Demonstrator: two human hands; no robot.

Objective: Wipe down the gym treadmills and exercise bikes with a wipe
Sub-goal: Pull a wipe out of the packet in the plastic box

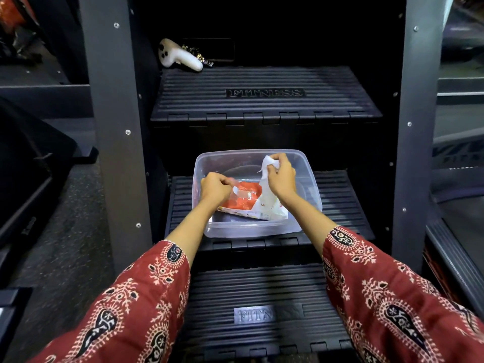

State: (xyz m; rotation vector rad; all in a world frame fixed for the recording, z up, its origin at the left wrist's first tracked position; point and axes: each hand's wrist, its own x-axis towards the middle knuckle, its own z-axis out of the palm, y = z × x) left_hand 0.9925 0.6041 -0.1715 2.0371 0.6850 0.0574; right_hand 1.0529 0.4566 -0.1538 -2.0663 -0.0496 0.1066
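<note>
A clear plastic tub [309,205] sits on the middle black ribbed step of a stair machine. Inside lies an orange and white wipes pack [247,201]. My left hand [214,188] pinches the pack's flap at its top. A white wipe [267,167] stretches up out of the pack, and my right hand [281,175] grips it above the tub.
Black ribbed steps [264,95] marked FITNESS rise ahead between two grey uprights [115,127]. A white controller [178,57] and a shiny wrapper lie on the top step's back left. Dark machines stand at both sides, and speckled floor lies to the left.
</note>
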